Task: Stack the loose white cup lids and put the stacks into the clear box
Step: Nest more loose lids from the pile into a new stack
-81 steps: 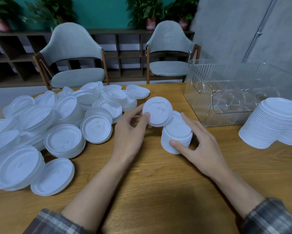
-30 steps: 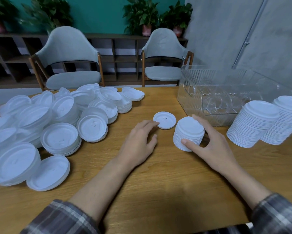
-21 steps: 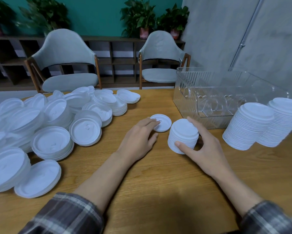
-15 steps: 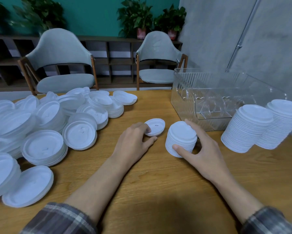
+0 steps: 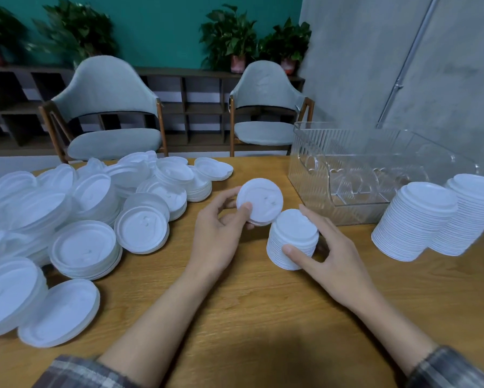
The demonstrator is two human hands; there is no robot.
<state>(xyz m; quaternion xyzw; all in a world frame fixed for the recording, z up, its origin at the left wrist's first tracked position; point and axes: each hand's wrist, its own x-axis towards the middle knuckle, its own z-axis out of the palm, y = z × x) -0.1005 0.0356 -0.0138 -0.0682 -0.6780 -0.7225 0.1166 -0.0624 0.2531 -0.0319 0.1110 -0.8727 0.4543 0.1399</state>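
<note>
Now single lid [image 5: 259,201] is hanging tilted above tabletop [image 5: 249,303], no longer lying flat as half second ago. Left hand [image 5: 218,233] grip is pinching its edge. Right hand [image 5: 336,264] grip is curling round short stack [image 5: 292,239], which is standing near clear box [image 5: 313,186]. Loose lids [image 5: 89,219] are lying to left, tall stacks [image 5: 414,219] standing to right.

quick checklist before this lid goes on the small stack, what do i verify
1. Lid secure in the left hand: ok, thumb and fingers pinch its edge.
2. Small stack steadied: ok, the right hand holds its sides with thumb and fingers.
3. Top of the small stack free: ok, nothing lies on it.
4. Lid faces the same way as the stacked ones: cannot tell, the relief is too faint.
5. Lid lined up over the stack: not ok, it sits up and to the left of it.
6. Clear box ready for stacks: ok, its top is open.
</note>
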